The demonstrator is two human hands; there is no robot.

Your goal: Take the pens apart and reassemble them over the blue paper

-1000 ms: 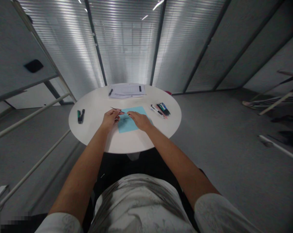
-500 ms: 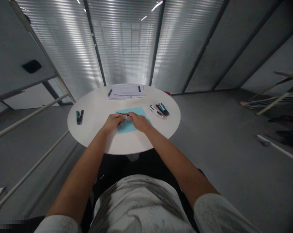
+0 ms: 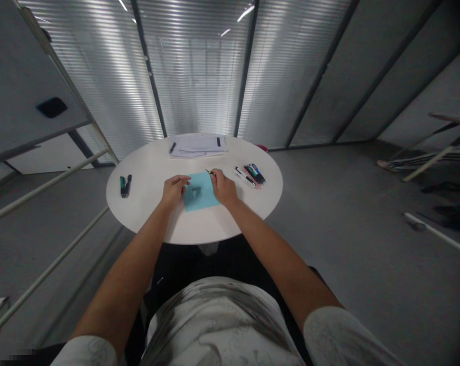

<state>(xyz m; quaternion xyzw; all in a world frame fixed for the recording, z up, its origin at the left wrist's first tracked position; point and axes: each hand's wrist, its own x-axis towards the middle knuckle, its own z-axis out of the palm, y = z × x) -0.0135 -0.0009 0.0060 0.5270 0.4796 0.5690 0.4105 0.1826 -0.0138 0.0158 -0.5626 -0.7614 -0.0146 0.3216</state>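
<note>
A light blue sheet (image 3: 201,202) lies on the round white table (image 3: 149,213), with a small dark mark or drawing near its middle. My right hand (image 3: 224,188) is closed on a thin dark pen with a yellowish part (image 3: 210,172), over the sheet's right side. At the sheet's left edge is my left hand (image 3: 174,191), its fingers bent and close together; whatever they may hold is too small to make out.
Several pens (image 3: 255,174) lie at the table's right. Green and black markers (image 3: 125,186) lie at the left. A stack of papers (image 3: 197,146) is at the back. White metal rails (image 3: 58,175) stand beyond the left side.
My hands have moved apart. The pen has gone right with my right hand, out of my left hand's fingers. The mark on the blue sheet now shows between them.
</note>
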